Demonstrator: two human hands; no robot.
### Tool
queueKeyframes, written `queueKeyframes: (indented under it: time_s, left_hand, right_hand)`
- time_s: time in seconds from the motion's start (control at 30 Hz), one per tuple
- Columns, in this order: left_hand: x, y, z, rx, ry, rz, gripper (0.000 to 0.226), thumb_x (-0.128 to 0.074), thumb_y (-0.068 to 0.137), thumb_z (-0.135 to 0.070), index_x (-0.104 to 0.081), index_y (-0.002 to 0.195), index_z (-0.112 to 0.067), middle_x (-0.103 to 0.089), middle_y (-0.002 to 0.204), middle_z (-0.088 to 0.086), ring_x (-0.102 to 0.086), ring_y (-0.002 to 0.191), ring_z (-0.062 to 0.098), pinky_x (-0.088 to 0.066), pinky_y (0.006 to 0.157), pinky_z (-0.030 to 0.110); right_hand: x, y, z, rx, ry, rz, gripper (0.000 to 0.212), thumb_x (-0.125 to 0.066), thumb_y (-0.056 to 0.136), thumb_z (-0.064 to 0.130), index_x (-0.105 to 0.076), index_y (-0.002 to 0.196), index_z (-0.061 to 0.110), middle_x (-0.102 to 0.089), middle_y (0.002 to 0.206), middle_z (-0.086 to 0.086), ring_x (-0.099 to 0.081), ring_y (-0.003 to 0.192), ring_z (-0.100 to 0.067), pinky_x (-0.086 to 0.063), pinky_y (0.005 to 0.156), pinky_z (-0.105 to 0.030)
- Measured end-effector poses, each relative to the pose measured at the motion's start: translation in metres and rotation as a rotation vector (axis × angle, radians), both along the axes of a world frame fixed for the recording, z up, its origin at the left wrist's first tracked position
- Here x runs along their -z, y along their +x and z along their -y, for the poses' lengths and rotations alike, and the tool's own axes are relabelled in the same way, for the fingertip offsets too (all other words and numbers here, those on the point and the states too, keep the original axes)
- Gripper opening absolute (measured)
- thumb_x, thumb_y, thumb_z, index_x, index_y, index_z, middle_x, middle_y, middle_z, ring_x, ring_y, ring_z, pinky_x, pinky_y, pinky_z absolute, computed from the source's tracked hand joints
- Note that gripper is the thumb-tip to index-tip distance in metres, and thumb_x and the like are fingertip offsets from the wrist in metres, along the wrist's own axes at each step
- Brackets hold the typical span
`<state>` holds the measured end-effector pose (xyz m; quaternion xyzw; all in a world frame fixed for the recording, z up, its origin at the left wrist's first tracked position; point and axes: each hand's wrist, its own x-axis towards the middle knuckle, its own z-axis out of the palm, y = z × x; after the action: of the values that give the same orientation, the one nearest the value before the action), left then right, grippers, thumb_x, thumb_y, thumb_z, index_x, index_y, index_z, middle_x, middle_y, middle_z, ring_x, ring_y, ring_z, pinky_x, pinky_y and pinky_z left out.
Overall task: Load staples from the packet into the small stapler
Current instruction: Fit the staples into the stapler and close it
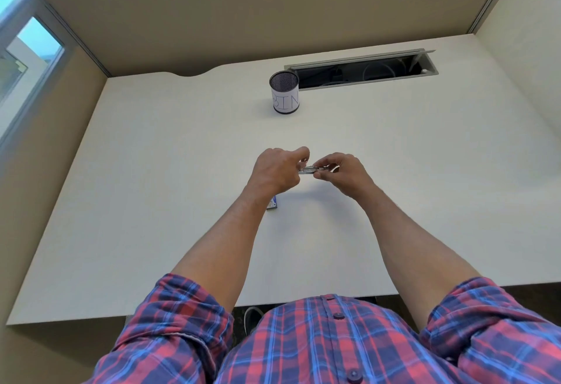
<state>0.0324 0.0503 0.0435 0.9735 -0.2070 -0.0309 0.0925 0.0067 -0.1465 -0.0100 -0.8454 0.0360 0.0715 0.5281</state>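
Note:
A small silver stapler (310,170) is held just above the middle of the white desk (188,201), between both hands. My left hand (277,171) pinches its left end with thumb and fingers. Over its right end my right hand (341,172) is closed, hiding that part. I cannot tell whether the stapler's top is lifted or whether staples lie in it. A small blue staple packet (272,203) lies on the desk under my left wrist, mostly hidden by it.
A black mesh cup labelled "BIN" (284,92) stands at the back centre of the desk. Behind it, an open cable slot (361,69) runs to the right. Beige partition walls enclose the desk on three sides.

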Motion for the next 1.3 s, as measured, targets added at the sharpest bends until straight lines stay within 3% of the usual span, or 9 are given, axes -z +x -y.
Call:
queueKeyframes:
  time_s: [0.1, 0.23, 0.33, 0.5, 0.7, 0.83, 0.93, 1.07, 1.3]
  left_hand:
    - [0.000, 0.003, -0.001, -0.030, -0.025, -0.083, 0.016, -0.049, 0.099, -0.024, -0.058, 0.104, -0.036, -0.055, 0.069, -0.002, -0.055, 0.072, 0.028, -0.029, 0.050, 0.030]
    - [0.002, 0.005, -0.004, -0.104, -0.135, -0.235, 0.012, -0.047, 0.101, -0.036, -0.059, 0.102, -0.040, -0.071, 0.095, -0.008, -0.063, 0.083, 0.023, -0.050, 0.069, 0.035]
    - [0.004, 0.005, -0.006, -0.154, -0.274, -0.326, 0.007, -0.054, 0.096, -0.040, -0.062, 0.095, -0.038, -0.072, 0.089, -0.012, -0.064, 0.082, 0.019, -0.048, 0.067, 0.033]
    - [0.011, 0.005, -0.009, -0.227, -0.599, -0.499, 0.012, -0.076, 0.083, -0.032, -0.067, 0.081, -0.026, -0.075, 0.072, -0.002, -0.066, 0.060, 0.011, -0.056, 0.070, 0.034]
    - [0.016, 0.006, -0.010, -0.357, -0.828, -0.672, 0.027, -0.086, 0.079, -0.022, -0.070, 0.093, -0.005, -0.074, 0.073, 0.009, -0.063, 0.057, 0.022, -0.049, 0.064, 0.036]
    - [0.016, 0.005, -0.007, -0.423, -0.894, -0.721, 0.016, -0.087, 0.077, -0.019, -0.077, 0.085, -0.008, -0.071, 0.070, 0.007, -0.061, 0.052, 0.018, -0.044, 0.053, 0.026]
    - [0.017, 0.003, -0.005, -0.470, -0.923, -0.733, 0.009, -0.085, 0.075, -0.015, -0.078, 0.078, -0.011, -0.072, 0.069, 0.006, -0.061, 0.051, 0.019, -0.040, 0.050, 0.024]
    - [0.020, 0.002, -0.001, -0.497, -0.930, -0.717, 0.010, -0.085, 0.072, -0.017, -0.079, 0.078, -0.012, -0.072, 0.067, 0.004, -0.062, 0.051, 0.018, -0.041, 0.050, 0.024]
    - [0.023, 0.005, -0.011, -0.400, -0.841, -0.700, 0.017, -0.086, 0.075, -0.020, -0.076, 0.088, -0.014, -0.076, 0.077, 0.003, -0.066, 0.055, 0.018, -0.050, 0.052, 0.025]
  right_hand:
    - [-0.003, 0.001, 0.002, 0.022, 0.014, 0.012, 0.018, -0.083, 0.082, 0.011, -0.081, 0.100, 0.016, -0.074, 0.098, 0.000, -0.061, 0.084, -0.013, -0.049, 0.079, -0.025]
    - [-0.007, 0.001, -0.001, 0.035, 0.025, 0.044, 0.019, -0.085, 0.080, 0.010, -0.081, 0.097, 0.016, -0.074, 0.096, -0.005, -0.058, 0.078, -0.009, -0.048, 0.073, -0.017]
    - [-0.008, 0.001, -0.003, 0.036, 0.041, 0.067, 0.021, -0.087, 0.076, 0.008, -0.081, 0.093, 0.020, -0.074, 0.093, -0.005, -0.057, 0.071, -0.001, -0.047, 0.069, -0.011]
    - [-0.007, -0.001, -0.001, 0.047, 0.045, 0.070, 0.025, -0.089, 0.073, 0.013, -0.080, 0.094, 0.025, -0.075, 0.097, 0.002, -0.067, 0.084, -0.010, -0.053, 0.079, -0.020]
    - [-0.009, 0.001, 0.000, 0.032, 0.109, 0.085, 0.030, -0.089, 0.073, 0.010, -0.079, 0.097, 0.026, -0.077, 0.093, 0.009, -0.069, 0.085, -0.005, -0.052, 0.079, -0.015]
    - [-0.011, 0.002, 0.002, 0.089, 0.358, 0.023, 0.046, -0.090, 0.076, 0.007, -0.073, 0.118, 0.013, -0.076, 0.105, -0.007, -0.071, 0.086, -0.012, -0.060, 0.085, -0.024]
    - [-0.008, 0.004, 0.000, 0.108, 0.458, -0.060, 0.048, -0.086, 0.080, 0.004, -0.067, 0.124, 0.005, -0.071, 0.101, -0.016, -0.070, 0.084, -0.021, -0.061, 0.084, -0.031]
    - [-0.004, 0.008, -0.005, 0.141, 0.508, -0.099, 0.043, -0.079, 0.082, -0.007, -0.066, 0.123, -0.001, -0.071, 0.092, -0.016, -0.069, 0.083, -0.026, -0.062, 0.088, -0.039]
    - [0.002, 0.009, 0.000, 0.236, 0.545, -0.122, 0.032, -0.082, 0.077, -0.008, -0.075, 0.105, 0.003, -0.072, 0.083, -0.009, -0.074, 0.082, -0.025, -0.062, 0.086, -0.031]
